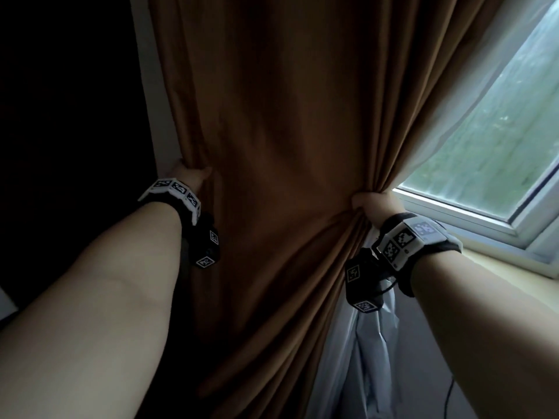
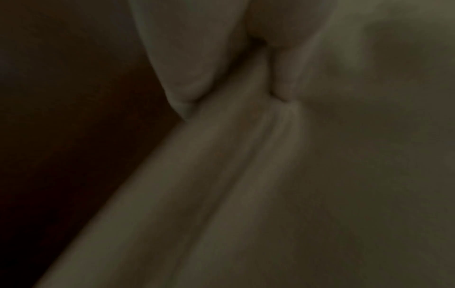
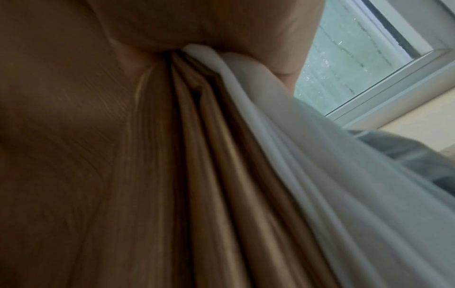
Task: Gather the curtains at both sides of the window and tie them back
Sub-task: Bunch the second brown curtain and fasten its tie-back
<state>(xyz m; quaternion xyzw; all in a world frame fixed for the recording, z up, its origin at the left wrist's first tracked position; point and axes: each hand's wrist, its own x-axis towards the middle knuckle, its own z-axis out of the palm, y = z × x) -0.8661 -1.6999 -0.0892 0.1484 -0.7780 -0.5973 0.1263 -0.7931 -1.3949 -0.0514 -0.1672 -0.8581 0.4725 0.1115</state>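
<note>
Both arms are up at the brown curtain (image 1: 281, 140), which hangs over the left part of the window (image 1: 496, 146). The left hand (image 1: 189, 176) grips the curtain's left edge by the wall, fingers curled round behind the cloth, thumb on the front. The right hand (image 1: 375, 207) has the right edge bunched tight in a closed fist just above the sill (image 1: 496, 264), folds fanning out from it. The right wrist view shows 2 layers in that fist: brown pleats and a white sheer curtain (image 3: 320, 155). The left wrist view is dim and blurred.
</note>
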